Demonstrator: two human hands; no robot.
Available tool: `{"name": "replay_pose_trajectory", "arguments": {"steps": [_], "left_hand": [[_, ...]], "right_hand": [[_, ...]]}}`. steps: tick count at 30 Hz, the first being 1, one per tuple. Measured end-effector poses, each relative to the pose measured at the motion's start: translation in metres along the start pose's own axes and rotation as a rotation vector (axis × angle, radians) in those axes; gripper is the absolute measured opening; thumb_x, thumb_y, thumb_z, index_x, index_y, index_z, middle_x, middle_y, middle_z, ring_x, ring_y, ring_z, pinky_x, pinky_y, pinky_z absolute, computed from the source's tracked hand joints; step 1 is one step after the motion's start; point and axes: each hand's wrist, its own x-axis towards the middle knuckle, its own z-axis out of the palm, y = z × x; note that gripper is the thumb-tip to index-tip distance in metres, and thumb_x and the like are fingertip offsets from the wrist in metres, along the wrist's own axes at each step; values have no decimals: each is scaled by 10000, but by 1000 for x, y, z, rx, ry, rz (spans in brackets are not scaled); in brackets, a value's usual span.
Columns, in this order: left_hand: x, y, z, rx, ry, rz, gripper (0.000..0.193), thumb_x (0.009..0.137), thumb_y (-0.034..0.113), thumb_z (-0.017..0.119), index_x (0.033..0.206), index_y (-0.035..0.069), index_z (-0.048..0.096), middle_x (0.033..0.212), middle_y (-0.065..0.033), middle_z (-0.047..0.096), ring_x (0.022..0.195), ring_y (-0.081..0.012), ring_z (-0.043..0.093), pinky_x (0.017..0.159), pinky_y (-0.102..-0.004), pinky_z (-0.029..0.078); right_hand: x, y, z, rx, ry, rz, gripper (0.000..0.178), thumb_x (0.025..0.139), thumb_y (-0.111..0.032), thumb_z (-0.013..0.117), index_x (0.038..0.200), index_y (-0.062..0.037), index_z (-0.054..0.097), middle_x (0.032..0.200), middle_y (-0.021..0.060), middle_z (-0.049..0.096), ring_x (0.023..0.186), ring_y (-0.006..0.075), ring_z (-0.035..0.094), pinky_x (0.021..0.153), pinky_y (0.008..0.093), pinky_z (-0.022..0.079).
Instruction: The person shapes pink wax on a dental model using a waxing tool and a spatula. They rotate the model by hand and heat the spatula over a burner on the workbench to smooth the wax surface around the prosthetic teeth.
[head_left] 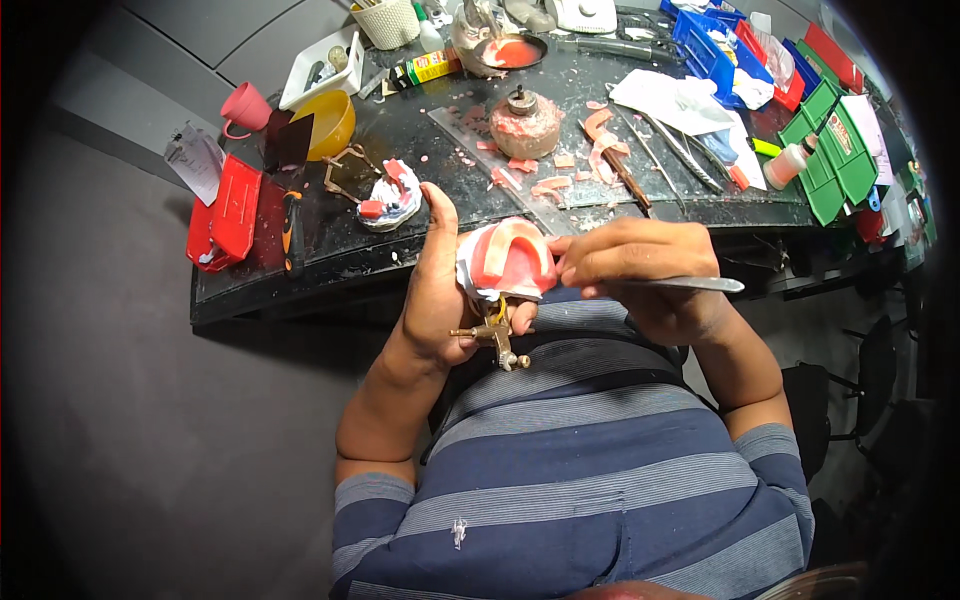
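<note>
In front of my torso, my left hand (428,290) grips a dental cast with a brass articulator (500,338) hanging from it, thumb up along the side. A pink wax bite rim (497,250), curved like a horseshoe, sits on the cast and faces up. My right hand (655,262) is closed on a slim metal wax spatula (712,284); its flat end sticks out to the right. The fingertips of that hand are at the right side of the wax rim. They hide the tool's other end, so I cannot tell whether it touches the wax.
On the black bench lie a wax-smeared burner (526,130), pink wax scraps (550,187), a brown-handled knife (628,180) and a clear ruler (465,143). Another cast (392,205) stands left, near a yellow bowl (330,128) and red bin (228,215). Green bins (828,150) line the right.
</note>
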Motion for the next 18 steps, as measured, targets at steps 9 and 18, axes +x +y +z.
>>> {"name": "replay_pose_trajectory", "arguments": {"steps": [9,18], "left_hand": [[-1,4,7,164,63,-9,1167,888,950,155,1151,-72,655,817,-164,720,473,-193,653,332,-224,455],[-2,8,6,259,62,-16,1166,882,940,39,1077,-13,682,796,-103,704,517,-136,644,399,-218,462]], "right_hand": [[-1,-3,2,-26,34,84,208,829,94,752,1017,6,751,988,159,763,874,303,769,751,349,614],[-1,-1,6,-51,42,91,194,833,93,760,1007,8,754,984,169,763,896,308,774,768,363,615]]}}
